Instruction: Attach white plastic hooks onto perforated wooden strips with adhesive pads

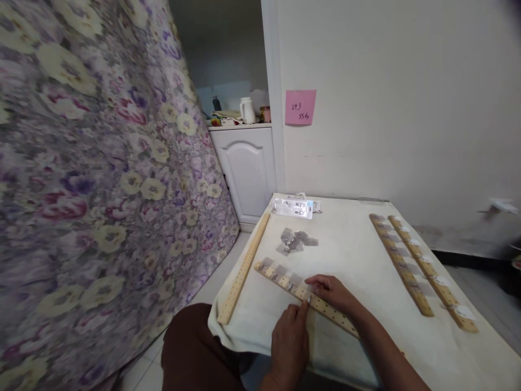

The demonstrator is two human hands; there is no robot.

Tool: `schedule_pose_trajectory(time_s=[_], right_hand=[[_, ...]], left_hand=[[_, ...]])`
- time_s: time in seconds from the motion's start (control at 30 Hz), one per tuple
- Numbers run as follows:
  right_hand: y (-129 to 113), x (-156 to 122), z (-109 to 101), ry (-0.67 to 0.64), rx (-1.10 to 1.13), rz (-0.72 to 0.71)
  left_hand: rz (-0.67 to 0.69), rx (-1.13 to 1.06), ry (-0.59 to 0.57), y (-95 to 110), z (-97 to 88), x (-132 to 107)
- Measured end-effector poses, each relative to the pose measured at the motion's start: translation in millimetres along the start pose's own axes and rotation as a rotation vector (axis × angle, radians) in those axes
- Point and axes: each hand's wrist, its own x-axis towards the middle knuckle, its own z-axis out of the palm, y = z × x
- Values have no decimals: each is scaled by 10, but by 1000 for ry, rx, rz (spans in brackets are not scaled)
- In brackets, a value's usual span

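Near front of counter, along drilled wooden strip: touching small metal clip with left hand, index finger extended, others folded; right hand curled at strip's far side; impossible to tell any grip. Beyond, grey plastic packets heaped.

The table offers passage between the small plastic packets and the two rightmost drilled wooden strips; the floral curtain bars the left.

A table covered in cream cloth carries a bare, perforated pale wooden strip at left, a slanting perforated wooden strip near the front, small grey translucent packets, clear plastic packaging, and two perforated brown wooden strips at right.
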Motion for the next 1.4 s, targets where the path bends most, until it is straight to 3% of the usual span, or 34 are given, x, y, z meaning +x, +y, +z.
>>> schedule_pose_trajectory(time_s=[0.8, 1.4], right_hand=[[10, -15, 42, 25, -24, -13], [49, 73, 80, 72, 132, 100]], left_hand=[[-2, 43, 23, 6, 23, -17], [11, 77, -64, 9, -87, 44]])
